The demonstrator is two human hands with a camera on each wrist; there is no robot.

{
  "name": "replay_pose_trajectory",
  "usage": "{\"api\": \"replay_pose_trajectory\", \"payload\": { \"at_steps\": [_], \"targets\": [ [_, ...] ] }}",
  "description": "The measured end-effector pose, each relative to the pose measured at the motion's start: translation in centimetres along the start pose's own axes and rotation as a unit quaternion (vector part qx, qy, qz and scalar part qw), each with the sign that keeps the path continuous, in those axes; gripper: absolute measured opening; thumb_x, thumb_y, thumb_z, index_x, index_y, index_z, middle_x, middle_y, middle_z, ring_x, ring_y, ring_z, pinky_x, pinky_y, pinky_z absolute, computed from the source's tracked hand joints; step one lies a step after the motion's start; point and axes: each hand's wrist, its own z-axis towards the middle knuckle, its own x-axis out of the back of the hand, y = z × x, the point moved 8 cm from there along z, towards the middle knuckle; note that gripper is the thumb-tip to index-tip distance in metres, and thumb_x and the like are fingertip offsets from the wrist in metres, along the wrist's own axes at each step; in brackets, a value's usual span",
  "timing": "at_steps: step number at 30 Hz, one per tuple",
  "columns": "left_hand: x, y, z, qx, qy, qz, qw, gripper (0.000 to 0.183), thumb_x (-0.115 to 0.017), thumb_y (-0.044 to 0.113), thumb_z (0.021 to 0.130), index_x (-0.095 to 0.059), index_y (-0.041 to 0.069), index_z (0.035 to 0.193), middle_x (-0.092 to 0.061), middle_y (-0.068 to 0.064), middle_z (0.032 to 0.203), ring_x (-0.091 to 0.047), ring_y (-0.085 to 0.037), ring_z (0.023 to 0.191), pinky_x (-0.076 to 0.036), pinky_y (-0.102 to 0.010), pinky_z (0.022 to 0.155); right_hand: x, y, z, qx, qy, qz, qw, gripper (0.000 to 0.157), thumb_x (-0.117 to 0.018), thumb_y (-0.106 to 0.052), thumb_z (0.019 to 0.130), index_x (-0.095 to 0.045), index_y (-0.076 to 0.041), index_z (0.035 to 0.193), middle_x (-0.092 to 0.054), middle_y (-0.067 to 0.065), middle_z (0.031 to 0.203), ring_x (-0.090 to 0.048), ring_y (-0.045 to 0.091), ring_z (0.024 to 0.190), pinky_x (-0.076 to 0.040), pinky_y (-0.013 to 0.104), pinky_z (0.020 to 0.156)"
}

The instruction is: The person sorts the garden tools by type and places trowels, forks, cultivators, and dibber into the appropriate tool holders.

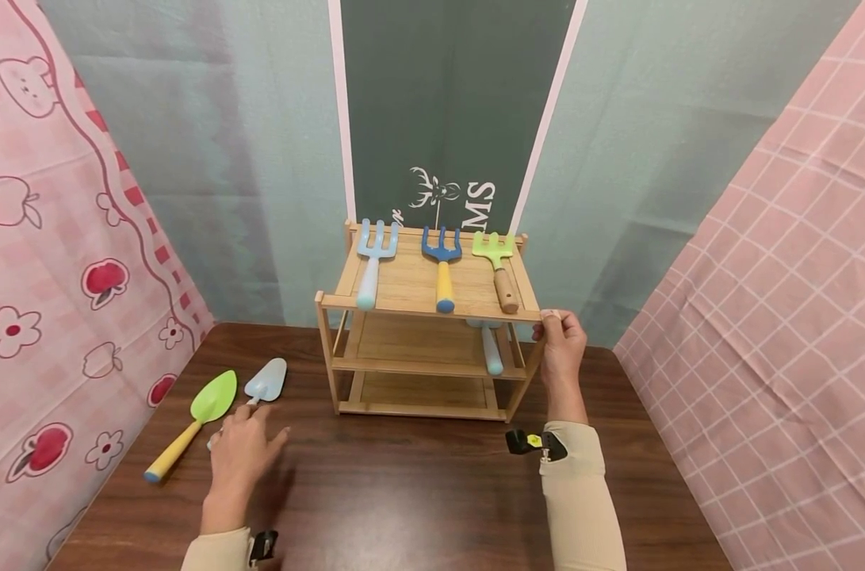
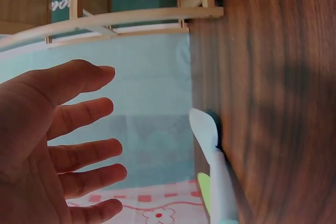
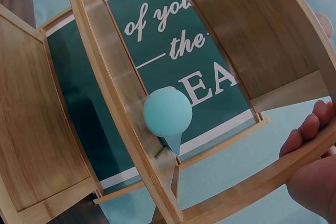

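Note:
My left hand [image 1: 241,452] hovers over a light blue hand trowel [image 1: 267,382] on the table, hiding much of its handle in the head view. In the left wrist view the spread fingers [image 2: 89,153] stand apart from that trowel [image 2: 219,182]. Left of it lies a green trowel [image 1: 215,396] with a yellow handle. My right hand [image 1: 562,345] grips the front right corner of a wooden rack [image 1: 403,303]. Across the rack's top lie a light blue hand fork [image 1: 370,277], a dark blue fork with yellow handle [image 1: 443,277] and a green fork with wooden handle [image 1: 503,285].
On the rack's middle shelf [image 1: 403,341] a tool with a light blue handle [image 1: 492,353] points forward; its head is mostly hidden. The rack stands at the back of a dark wooden table [image 1: 403,492]. Fabric curtains [image 1: 782,317] close off the back and both sides.

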Motion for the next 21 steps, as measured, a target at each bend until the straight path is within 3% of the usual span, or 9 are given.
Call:
{"api": "replay_pose_trajectory", "payload": {
  "at_steps": [9, 21],
  "targets": [
    [-0.3, -2.4, -0.3, 0.030, -0.020, -0.010, 0.9993, 0.046, -0.073, 0.025, 0.077, -0.061, -0.002, 0.111, -0.051, -0.031, 0.107, -0.048, -0.052, 0.093, -0.037, -0.064, 0.066, -0.2, -0.2, 0.0, 0.004, -0.007, -0.015, 1.000, 0.018, -0.054, 0.003, 0.085, -0.052, -0.007, 0.070, -0.055, 0.004, 0.062, -0.053, 0.013, 0.055, -0.045, 0.024, 0.054],
    [-0.4, -5.3, -0.9, 0.078, -0.016, -0.035, 0.9962, 0.044, -0.071, 0.025, 0.079, -0.060, -0.001, 0.113, -0.051, -0.033, 0.108, -0.048, -0.055, 0.093, -0.036, -0.066, 0.067, -0.5, -0.6, 0.2, 0.023, -0.028, -0.022, 0.999, 0.012, -0.052, 0.004, 0.087, -0.055, -0.001, 0.076, -0.056, 0.005, 0.069, -0.056, 0.014, 0.055, -0.049, 0.026, 0.060]
  ]
}}
